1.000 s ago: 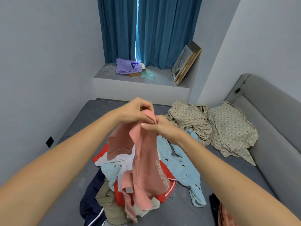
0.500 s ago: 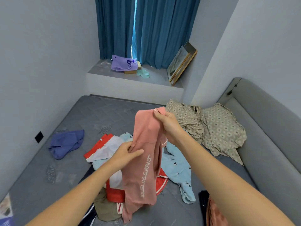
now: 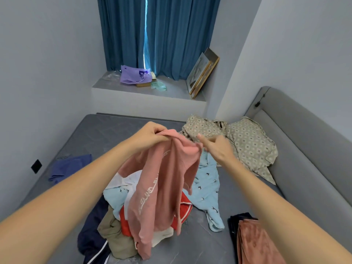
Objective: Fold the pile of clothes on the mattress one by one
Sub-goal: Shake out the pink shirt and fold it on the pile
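Observation:
A pink garment (image 3: 162,180) with white lettering hangs in the air above the pile of clothes (image 3: 137,212) on the grey mattress (image 3: 106,134). My left hand (image 3: 150,135) grips its top edge on the left. My right hand (image 3: 217,147) pinches the same edge on the right, with the index finger sticking out. The cloth droops down onto the pile, which holds light blue, red, white, olive and navy pieces.
A blue cloth (image 3: 70,166) lies on the mattress at the left. Patterned beige bedding (image 3: 238,141) is heaped against the grey headboard (image 3: 304,149). Dark and rust-coloured pieces (image 3: 251,241) lie at the lower right. A window ledge (image 3: 171,90) carries a purple bag (image 3: 135,75) and picture frames (image 3: 202,71).
My left hand has risen from the garment's middle to its top edge. My right hand has slid right along that edge, spreading the top of the pink cloth between both hands.

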The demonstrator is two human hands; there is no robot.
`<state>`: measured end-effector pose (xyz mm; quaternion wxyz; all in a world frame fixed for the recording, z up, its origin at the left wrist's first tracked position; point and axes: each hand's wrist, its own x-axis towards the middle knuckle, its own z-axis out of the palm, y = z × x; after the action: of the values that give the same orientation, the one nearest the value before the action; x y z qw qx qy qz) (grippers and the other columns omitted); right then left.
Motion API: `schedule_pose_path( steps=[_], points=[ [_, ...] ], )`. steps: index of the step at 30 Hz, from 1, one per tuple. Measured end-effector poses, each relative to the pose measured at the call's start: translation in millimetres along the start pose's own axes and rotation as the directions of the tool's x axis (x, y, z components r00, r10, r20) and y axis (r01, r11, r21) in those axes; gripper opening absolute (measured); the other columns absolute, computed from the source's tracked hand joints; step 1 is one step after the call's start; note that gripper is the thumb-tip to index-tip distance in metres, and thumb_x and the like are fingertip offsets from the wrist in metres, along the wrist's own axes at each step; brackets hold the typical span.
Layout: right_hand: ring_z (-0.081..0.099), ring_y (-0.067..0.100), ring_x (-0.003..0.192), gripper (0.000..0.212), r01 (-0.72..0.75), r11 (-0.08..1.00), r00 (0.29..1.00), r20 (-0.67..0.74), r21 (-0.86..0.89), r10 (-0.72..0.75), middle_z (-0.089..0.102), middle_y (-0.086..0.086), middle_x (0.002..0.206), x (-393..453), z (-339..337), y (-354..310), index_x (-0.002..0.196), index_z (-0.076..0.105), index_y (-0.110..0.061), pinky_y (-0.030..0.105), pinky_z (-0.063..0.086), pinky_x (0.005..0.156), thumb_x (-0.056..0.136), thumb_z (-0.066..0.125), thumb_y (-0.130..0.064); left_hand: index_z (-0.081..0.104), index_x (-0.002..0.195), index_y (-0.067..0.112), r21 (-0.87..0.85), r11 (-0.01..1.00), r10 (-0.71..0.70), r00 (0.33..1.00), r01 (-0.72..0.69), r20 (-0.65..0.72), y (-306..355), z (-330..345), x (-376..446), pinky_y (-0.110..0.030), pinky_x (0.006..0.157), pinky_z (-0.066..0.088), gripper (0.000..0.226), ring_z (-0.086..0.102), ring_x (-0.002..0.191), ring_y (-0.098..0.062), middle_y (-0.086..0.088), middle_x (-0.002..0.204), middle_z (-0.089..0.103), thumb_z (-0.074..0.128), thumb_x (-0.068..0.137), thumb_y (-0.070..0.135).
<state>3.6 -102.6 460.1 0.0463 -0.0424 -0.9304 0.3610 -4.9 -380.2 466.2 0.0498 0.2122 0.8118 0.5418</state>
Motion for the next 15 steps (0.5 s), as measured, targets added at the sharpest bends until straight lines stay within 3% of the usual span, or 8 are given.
schedule_pose_path(
  steps=[1,2,4,6,8,10,13,15],
  points=[
    [0.063,0.014,0.069,0.052,0.097,0.995,0.991,-0.088,-0.032,-0.100,0.071,-0.001,0.072,-1.2,-0.6,-1.9,0.069,0.067,-0.019,0.036,0.050,0.071,0.088,0.066,-0.067,0.074,0.075,0.015,0.024,1.000,-0.001,1.000,0.000,0.030,6.7,-0.7,5.7,-0.024,0.064,0.038,0.019,0.050,0.067,-0.004,0.009,0.067,0.059,0.073,0.092,0.008],
    [0.066,0.010,0.082,0.043,0.198,0.978,0.976,-0.104,0.057,-0.192,0.073,-0.007,0.084,-4.3,-0.5,-9.3,0.081,0.072,-0.022,0.036,0.053,0.078,0.087,0.069,-0.064,0.077,0.076,0.020,0.045,0.999,0.002,0.998,-0.005,0.065,12.4,-0.3,10.4,-0.020,0.063,0.039,0.019,0.051,0.065,-0.002,0.012,0.066,0.061,0.075,0.092,0.011],
    [0.064,0.002,0.115,0.039,0.307,0.900,0.934,0.081,0.308,-0.347,0.072,-0.013,0.116,-7.7,4.1,-28.9,0.115,0.073,-0.027,0.033,0.052,0.100,0.085,0.077,-0.053,0.077,0.073,0.028,0.080,0.996,0.029,0.991,-0.040,0.130,21.4,3.6,18.1,-0.018,0.060,0.037,0.022,0.049,0.061,0.000,0.014,0.062,0.059,0.077,0.092,0.017],
    [0.062,0.007,0.125,0.054,0.288,0.861,0.856,0.290,0.419,-0.428,0.069,-0.007,0.129,-7.4,11.1,-45.1,0.135,0.063,-0.024,0.035,0.050,0.107,0.086,0.084,-0.037,0.080,0.077,0.025,0.086,0.994,0.057,0.983,-0.072,0.172,27.5,7.2,21.6,-0.022,0.062,0.037,0.015,0.048,0.064,-0.003,0.009,0.064,0.060,0.077,0.091,0.020],
    [0.072,0.014,0.107,0.054,0.240,0.861,0.823,0.376,0.449,-0.425,0.077,0.001,0.112,-4.9,15.2,-50.7,0.134,0.060,-0.016,0.032,0.055,0.094,0.086,0.085,-0.021,0.081,0.085,0.017,0.089,0.993,0.055,0.978,-0.075,0.202,29.5,6.7,21.6,-0.026,0.066,0.042,0.007,0.053,0.070,-0.007,-0.005,0.072,0.068,0.079,0.089,0.023],
    [0.069,0.010,0.085,0.039,0.239,0.887,0.836,0.380,0.396,-0.395,0.077,0.000,0.090,-1.3,15.1,-50.4,0.121,0.067,-0.011,0.025,0.052,0.080,0.087,0.084,-0.016,0.080,0.088,0.017,0.104,0.992,0.047,0.978,-0.070,0.204,24.4,1.9,20.0,-0.030,0.070,0.044,0.006,0.056,0.074,-0.010,-0.014,0.082,0.072,0.081,0.087,0.023],
    [0.060,0.011,0.078,0.014,0.268,0.910,0.847,0.373,0.316,-0.379,0.069,0.006,0.083,1.5,10.6,-50.2,0.100,0.075,-0.003,0.032,0.046,0.075,0.089,0.079,-0.011,0.076,0.088,0.019,0.151,0.988,-0.039,0.982,0.010,0.187,4.4,-8.7,9.5,-0.030,0.066,0.046,0.020,0.058,0.069,-0.010,-0.007,0.079,0.072,0.089,0.079,0.032],
    [0.060,0.011,0.079,0.007,0.263,0.906,0.861,0.343,0.333,-0.376,0.069,0.010,0.083,1.2,6.2,-51.8,0.096,0.076,0.000,0.030,0.046,0.075,0.090,0.075,-0.004,0.076,0.085,0.018,0.207,0.972,-0.157,0.958,0.108,0.240,-15.7,-13.2,-2.8,-0.029,0.058,0.048,0.026,0.060,0.065,-0.011,-0.004,0.076,0.071,0.090,0.076,0.038]
  ],
)
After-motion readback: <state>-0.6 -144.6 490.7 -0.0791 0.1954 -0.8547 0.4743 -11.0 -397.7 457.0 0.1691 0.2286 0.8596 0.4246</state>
